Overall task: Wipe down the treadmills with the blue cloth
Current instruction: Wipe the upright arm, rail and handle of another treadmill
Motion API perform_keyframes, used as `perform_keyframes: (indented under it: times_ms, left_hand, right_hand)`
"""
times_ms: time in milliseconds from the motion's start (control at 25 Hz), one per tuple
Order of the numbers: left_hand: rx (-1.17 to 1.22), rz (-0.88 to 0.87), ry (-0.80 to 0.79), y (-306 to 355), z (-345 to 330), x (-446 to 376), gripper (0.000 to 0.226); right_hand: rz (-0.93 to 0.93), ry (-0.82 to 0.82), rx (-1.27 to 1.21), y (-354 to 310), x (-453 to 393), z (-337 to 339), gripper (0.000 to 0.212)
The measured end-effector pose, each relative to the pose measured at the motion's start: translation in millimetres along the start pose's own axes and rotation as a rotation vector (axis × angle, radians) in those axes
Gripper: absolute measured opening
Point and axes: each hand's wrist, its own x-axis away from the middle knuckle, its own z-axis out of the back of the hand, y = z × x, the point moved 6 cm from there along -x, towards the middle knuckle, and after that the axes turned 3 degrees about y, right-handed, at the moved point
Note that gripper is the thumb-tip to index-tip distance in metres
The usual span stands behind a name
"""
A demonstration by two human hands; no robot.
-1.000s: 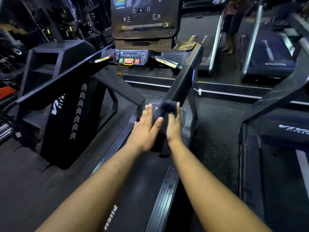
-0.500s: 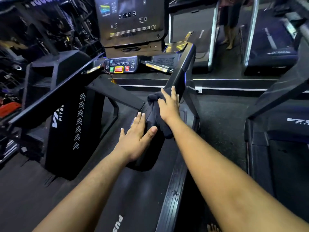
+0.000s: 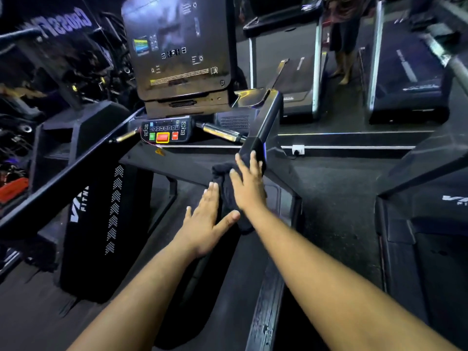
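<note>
Head view: flat right hand (image 3: 249,184) hides most of the dark cloth (image 3: 225,188); left hand (image 3: 206,221) spread.

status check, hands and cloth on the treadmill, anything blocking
Right hand flat on the dark cloth, pressing it to the right handrail. Left hand open, flat beside the cloth. Rail above clear up to the console.

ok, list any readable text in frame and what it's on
"CROSSF", mirrored, cut off: wall sign
"VI" / "FITN", cut off: left panel
"VI", cut off: right treadmill
Console print and keypad labels: too small, blurred.
</note>
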Motion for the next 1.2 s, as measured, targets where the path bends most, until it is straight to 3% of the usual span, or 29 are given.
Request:
perform_keyframes:
  times_ms: [120, 200, 280, 440, 560, 640, 760, 920, 1040, 1200]
  left_hand:
    - [0.048, -0.007, -0.019, -3.7, -5.5, -5.7, 0.114]
    - [0.031, -0.007, -0.024, -2.8, -4.2, -5.6, 0.112]
    - [0.005, -0.005, -0.039, -1.3, -4.7, -6.9, 0.104]
    - [-0.015, 0.001, -0.042, 5.1, -3.8, -3.4, 0.094]
    - [-0.001, 0.004, -0.044, 4.1, -4.0, -2.9, 0.094]
    - [-0.003, -0.007, -0.04, 2.2, -4.8, -5.2, 0.095]
    - [-0.011, 0.002, -0.052, 1.6, -5.9, -7.1, 0.096]
    - [-0.03, 0.004, -0.056, 4.1, -4.2, -8.0, 0.097]
    - [-0.047, 0.021, -0.053, 5.7, -3.9, -4.5, 0.097]
    - [-0.03, 0.009, -0.048, 6.5, -3.4, -3.6, 0.097]
  right_hand:
    - [0.026, -0.022, -0.184, -2.6, 62.6, -12.4, 0.083]
    - [0.086, -0.036, -0.217, 5.1, 42.8, -12.5, 0.075]
    - [0.134, -0.001, -0.093, 8.0, -22.4, -2.1, 0.058]
    - [0.037, 0.026, -0.12, 29.3, -108.9, 8.8, 0.044]
    - [-0.109, 0.145, -0.395, 28.3, -47.8, 9.0, 0.073]
    - [-0.119, 0.09, -0.472, 21.5, 18.2, -8.2, 0.093]
    - [-0.115, 0.014, -0.313, 11.1, 34.9, -15.8, 0.084]
    - [0.083, -0.045, 0.092, -1.7, -69.6, 9.3, 0.053]
    - [0.031, -0.071, 0.172, 15.4, -128.6, 19.8, 0.052]
    - [-0.206, 0.096, -0.412, 39.6, -69.8, 15.1, 0.075]
